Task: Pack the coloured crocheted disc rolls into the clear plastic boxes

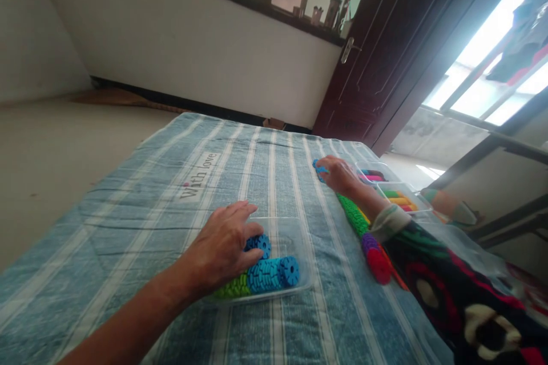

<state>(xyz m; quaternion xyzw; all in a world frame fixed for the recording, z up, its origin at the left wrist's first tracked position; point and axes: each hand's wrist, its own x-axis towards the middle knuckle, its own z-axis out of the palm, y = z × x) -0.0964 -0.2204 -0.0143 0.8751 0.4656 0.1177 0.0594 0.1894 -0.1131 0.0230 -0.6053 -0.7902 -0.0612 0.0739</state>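
My left hand (222,248) reaches into a clear plastic tray (295,228) on the striped cloth. Its fingers curl over a row of blue toothed discs (274,274), with green discs (233,290) at the row's near end. My right hand (340,175), in a dark flowered sleeve with a pale cuff, is stretched out further away. It pinches a blue disc (319,170) at the far end of a long line of discs (355,217). That line runs green, yellow, purple, then red (379,265) along the cloth under my forearm.
A blue striped cloth (171,222) printed "With love" covers the surface. Two clear trays of coloured pieces (372,174) (400,199) stand at the right edge beyond my right hand. A white wall, a window ledge with bottles and a dark door lie behind.
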